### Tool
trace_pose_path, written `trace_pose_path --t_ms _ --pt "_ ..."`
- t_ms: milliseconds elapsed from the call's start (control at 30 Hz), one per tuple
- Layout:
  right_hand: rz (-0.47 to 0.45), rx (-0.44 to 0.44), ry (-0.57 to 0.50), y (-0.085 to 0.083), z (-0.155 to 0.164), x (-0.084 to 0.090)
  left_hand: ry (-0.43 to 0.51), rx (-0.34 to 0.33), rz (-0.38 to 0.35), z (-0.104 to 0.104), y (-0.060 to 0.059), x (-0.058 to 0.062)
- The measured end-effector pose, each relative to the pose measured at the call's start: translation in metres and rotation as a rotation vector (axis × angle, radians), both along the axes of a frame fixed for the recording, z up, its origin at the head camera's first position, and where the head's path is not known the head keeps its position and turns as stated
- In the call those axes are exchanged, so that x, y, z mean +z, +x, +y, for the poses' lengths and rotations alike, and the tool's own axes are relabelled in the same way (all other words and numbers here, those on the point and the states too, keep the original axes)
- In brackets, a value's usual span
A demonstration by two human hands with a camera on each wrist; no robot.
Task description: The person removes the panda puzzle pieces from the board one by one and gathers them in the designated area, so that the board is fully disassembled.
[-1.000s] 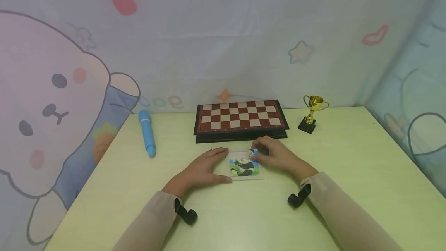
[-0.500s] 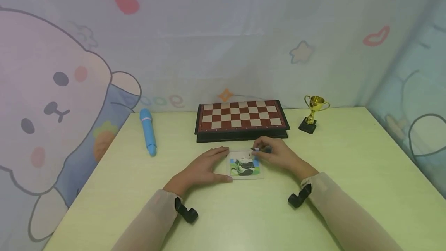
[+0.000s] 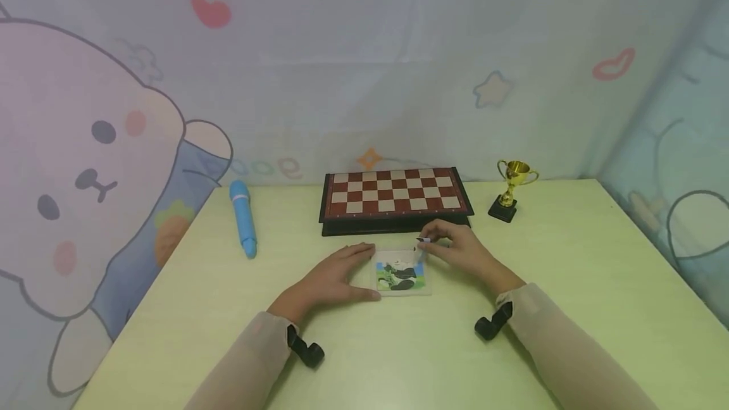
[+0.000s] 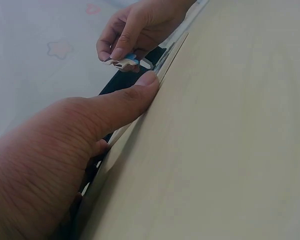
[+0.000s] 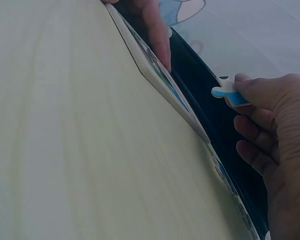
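Observation:
A small square jigsaw tray [image 3: 407,293] lies flat before me, with a partly assembled panda picture [image 3: 398,277] in it. My left hand [image 3: 330,278] spans the tray's left side, fingers spread, fingertips at the far left corner and thumb at the near edge. My right hand [image 3: 460,252] is above the tray's far right corner. Its thumb and fingers pinch a jigsaw piece [image 5: 227,95], blue and white with a rounded knob. In the head view that piece is tilted nearly edge-on. Pale tray bottom shows along the picture's far side.
Behind the tray stands a red-and-white chessboard box [image 3: 395,195]. A blue toy microphone [image 3: 243,219] lies to the left, and a gold trophy cup [image 3: 512,183] stands at the back right. Loose flat pieces [image 5: 225,177] line up beyond the tray in the right wrist view. A printed curtain [image 3: 364,68] hangs behind the table.
My right hand has lifted the jigsaw piece from the picture's far right corner, tilted it, and moved slightly right. The left hand keeps its place at the tray.

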State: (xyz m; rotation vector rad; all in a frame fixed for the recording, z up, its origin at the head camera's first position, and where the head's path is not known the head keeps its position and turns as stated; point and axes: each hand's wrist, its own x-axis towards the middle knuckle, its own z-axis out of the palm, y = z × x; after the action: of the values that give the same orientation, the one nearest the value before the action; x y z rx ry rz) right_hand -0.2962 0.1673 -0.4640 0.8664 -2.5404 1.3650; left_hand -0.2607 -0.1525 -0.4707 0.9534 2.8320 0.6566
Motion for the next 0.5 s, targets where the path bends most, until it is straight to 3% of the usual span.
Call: trace_pose_path --t_ms 233,500 --pt "-0.008 -0.001 -0.05 0.0 0.005 0.004 0.021 -0.003 -0.01 0.0 0.001 0.001" --pt "-0.021 -0.075 -0.025 -0.001 0.02 0.0 -0.009 0.006 -0.012 -0.002 0.001 -0.001"
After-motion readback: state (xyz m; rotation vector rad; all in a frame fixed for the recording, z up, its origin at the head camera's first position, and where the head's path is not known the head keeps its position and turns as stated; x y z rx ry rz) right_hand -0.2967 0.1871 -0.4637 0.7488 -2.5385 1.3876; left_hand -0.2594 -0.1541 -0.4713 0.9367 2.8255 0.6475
